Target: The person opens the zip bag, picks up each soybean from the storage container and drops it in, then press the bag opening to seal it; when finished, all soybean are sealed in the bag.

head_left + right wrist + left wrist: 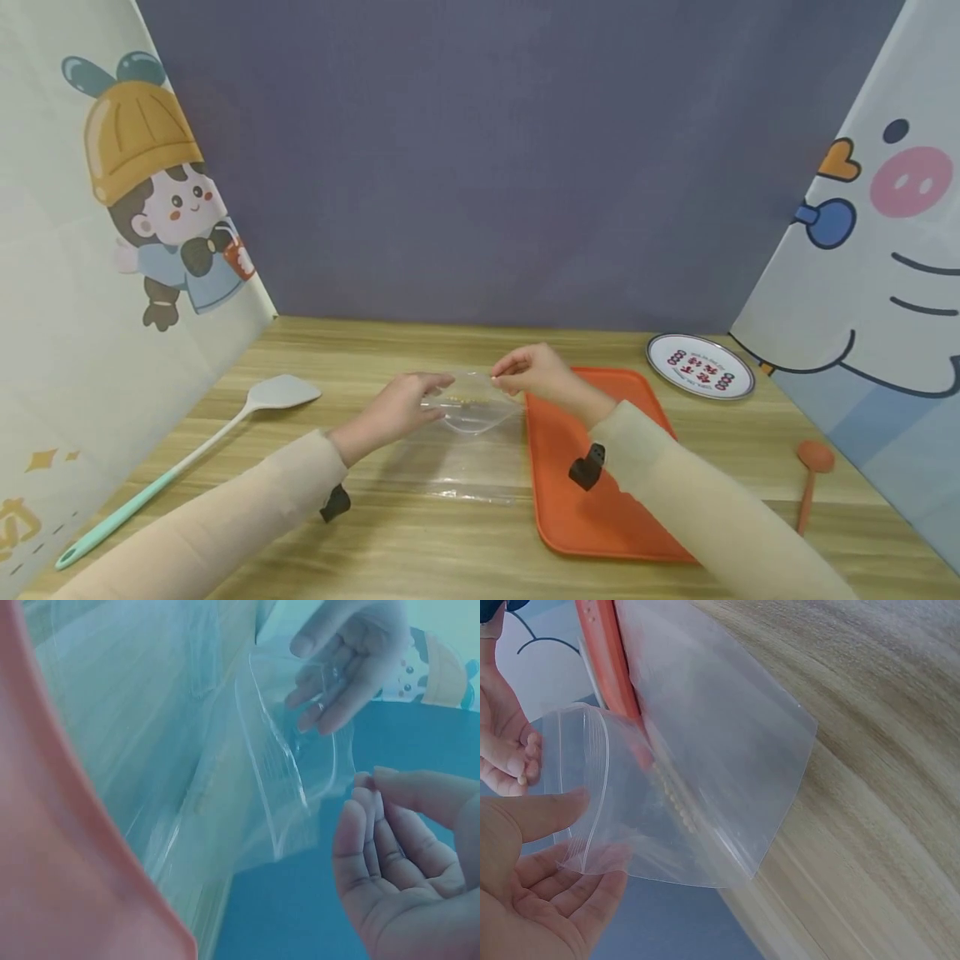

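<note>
Toward the left of the wood-grained surface (360, 542) lies a long spatula (161, 484), its pale blade at the far end and its mint-green handle slanting toward the near left. An orange-red tray (585, 517) with rounded corners lies flat right of centre. Beyond its far right corner, apart from it, sits a white dark-rimmed plate (701, 367) with red printing. A reddish-orange spoon (814, 457) lies near the right panel (885, 350), which bears a pink-snouted cartoon animal. A plain grey-blue backdrop (480, 167) stands behind; the left panel (45, 292) shows a yellow-hatted cartoon figure (168, 192).
</note>
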A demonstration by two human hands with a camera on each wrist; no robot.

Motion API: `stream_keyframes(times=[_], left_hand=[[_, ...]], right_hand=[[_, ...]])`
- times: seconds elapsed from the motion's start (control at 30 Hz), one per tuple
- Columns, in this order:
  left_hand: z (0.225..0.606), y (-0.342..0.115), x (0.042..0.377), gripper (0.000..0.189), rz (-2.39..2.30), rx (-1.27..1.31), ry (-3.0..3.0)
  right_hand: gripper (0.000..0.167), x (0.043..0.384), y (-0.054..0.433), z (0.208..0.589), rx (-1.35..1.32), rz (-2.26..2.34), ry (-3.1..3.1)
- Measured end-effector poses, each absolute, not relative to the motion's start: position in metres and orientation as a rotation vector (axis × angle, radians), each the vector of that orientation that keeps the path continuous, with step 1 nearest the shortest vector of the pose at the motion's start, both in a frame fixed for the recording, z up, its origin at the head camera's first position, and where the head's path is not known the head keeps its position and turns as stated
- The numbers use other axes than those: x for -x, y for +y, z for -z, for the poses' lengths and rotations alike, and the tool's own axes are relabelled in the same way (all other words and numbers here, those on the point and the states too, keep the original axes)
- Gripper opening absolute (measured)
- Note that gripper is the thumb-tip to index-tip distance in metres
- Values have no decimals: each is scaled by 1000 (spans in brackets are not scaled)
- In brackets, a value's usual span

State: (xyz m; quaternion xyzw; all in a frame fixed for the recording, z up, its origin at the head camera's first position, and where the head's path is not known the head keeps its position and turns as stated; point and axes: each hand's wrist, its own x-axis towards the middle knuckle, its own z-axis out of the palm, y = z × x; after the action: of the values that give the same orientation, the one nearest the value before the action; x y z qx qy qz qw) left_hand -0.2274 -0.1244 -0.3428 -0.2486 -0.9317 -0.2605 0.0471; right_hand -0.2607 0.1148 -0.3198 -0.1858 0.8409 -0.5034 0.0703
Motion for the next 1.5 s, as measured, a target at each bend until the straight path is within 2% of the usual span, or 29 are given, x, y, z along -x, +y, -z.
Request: stream_keyframes(times=[0.3,0.53,0.97,1.27,1.5], left_hand=[[339,-123,227,53,789,749,-2851],[338,-123,227,52,780,757,-2847],[338,-129,226,52,774,752,-2844],[341,-133,224,51,794,722,-2858],[341,-132,223,51,792,741,-2852]], right_hand=[[13,262,100,320,614,1411,2679],[14,256,113,316,535,1407,2675],[23,255,195,320,427,1359,2645],[36,250,250,333,372,1253,2632],[36,236,275,346,361,1231,2597]])
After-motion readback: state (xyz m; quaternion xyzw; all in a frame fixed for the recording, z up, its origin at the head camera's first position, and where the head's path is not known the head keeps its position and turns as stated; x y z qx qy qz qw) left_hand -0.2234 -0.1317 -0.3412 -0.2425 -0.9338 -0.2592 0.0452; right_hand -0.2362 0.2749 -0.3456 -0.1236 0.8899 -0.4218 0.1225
